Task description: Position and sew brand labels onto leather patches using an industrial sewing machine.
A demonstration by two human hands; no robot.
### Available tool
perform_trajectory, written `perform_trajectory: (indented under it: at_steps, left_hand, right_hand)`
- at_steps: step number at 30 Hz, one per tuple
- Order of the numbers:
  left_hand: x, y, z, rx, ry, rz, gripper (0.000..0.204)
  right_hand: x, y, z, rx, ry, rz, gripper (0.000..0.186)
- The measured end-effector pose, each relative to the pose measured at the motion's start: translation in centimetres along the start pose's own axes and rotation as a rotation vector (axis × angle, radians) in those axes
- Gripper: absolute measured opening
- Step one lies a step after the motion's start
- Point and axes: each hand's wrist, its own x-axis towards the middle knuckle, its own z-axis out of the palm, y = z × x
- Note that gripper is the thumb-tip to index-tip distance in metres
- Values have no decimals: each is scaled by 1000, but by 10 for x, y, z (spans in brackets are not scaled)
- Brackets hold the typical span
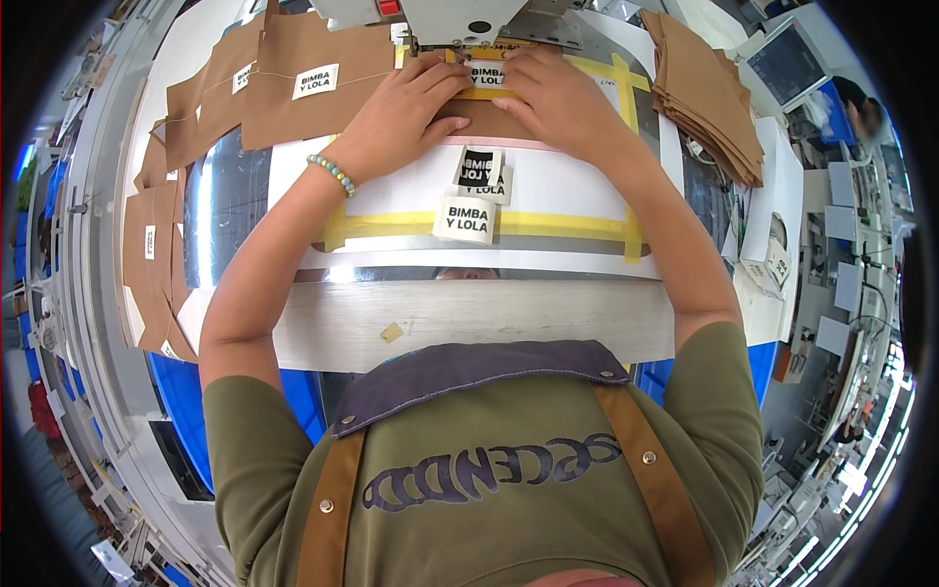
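At the far edge of the work surface, a white label with dark print lies on a brown panel beneath the head of a sewing machine. My left hand rests on the panel left of the label, fingers stretched toward the needle area and thumb apart. On the label's right side lies my right hand, fingers extended, thumb near the label's lower edge. Both hands look open, pressing down rather than gripping. The fingertips by the machine are partly hidden. Nearer me sits a small group of loose labels, one of them black.
Brown panels with labels, joined by thread, trail off to the left and down the table's side. A stack of brown panels stands at right. Yellow tape frames the white sheet. More labels lie at the right edge; blue bins sit below.
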Motion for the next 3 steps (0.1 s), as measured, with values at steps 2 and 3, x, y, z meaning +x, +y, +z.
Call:
perform_trajectory:
  at_steps: [2,3]
  left_hand:
    - [-5,4,-6,-13,-15,-11,46]
    - [-9,6,-9,-17,-31,-43,46]
  right_hand:
    - [-2,-6,7,265,23,13,34]
    - [-2,-5,8,263,32,6,34]
